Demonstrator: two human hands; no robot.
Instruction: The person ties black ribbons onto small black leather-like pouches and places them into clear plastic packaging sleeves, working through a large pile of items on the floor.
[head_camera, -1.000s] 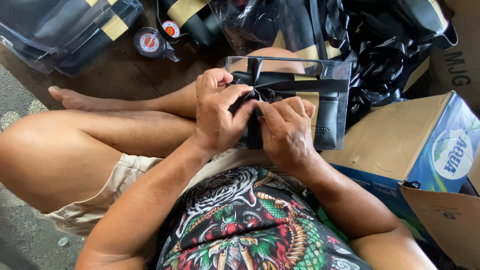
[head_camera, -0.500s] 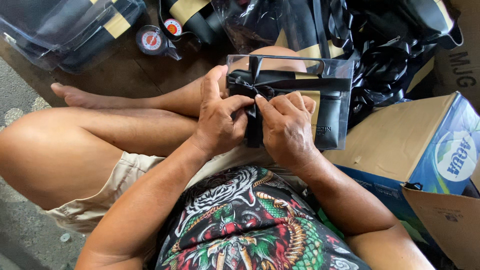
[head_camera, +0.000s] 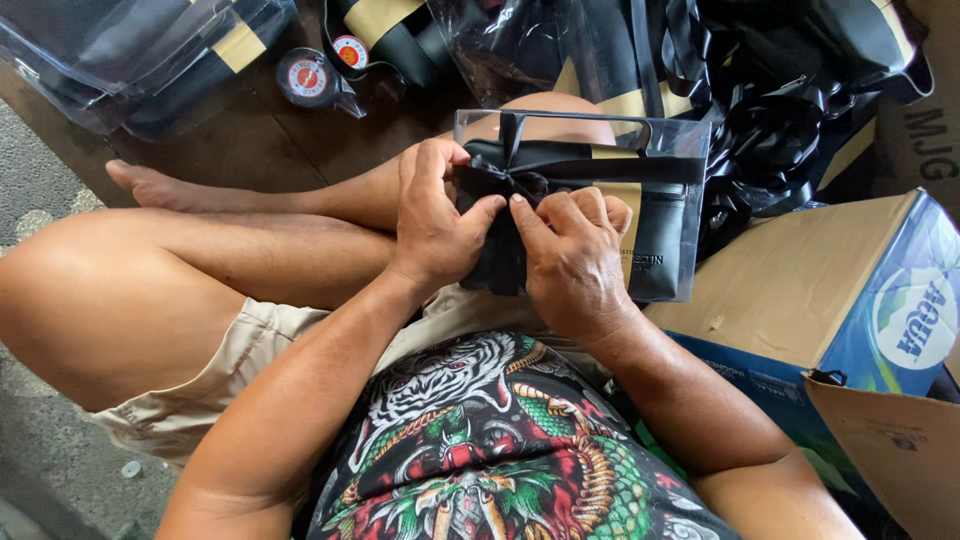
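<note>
A clear plastic gift box (head_camera: 668, 150) rests on my crossed legs, holding a black pouch with a gold band. A black ribbon (head_camera: 560, 165) runs across the box and is gathered into a bow (head_camera: 497, 182) at its left part. My left hand (head_camera: 432, 225) pinches the bow's left loop between thumb and fingers. My right hand (head_camera: 572, 262) grips the ribbon just right of the knot, thumb tip touching the left thumb. The ribbon's tails hang down behind my fingers, partly hidden.
A pile of loose black ribbon (head_camera: 790, 120) lies at the upper right. An open cardboard carton (head_camera: 800, 290) stands at my right. More clear packed boxes (head_camera: 150, 55) lie at the upper left, beside two small tape rolls (head_camera: 305, 78) on the wooden boards.
Both hands have worked at the bow, fingers shifting slightly and the thumbs coming together at the knot. The box stays on my legs.
</note>
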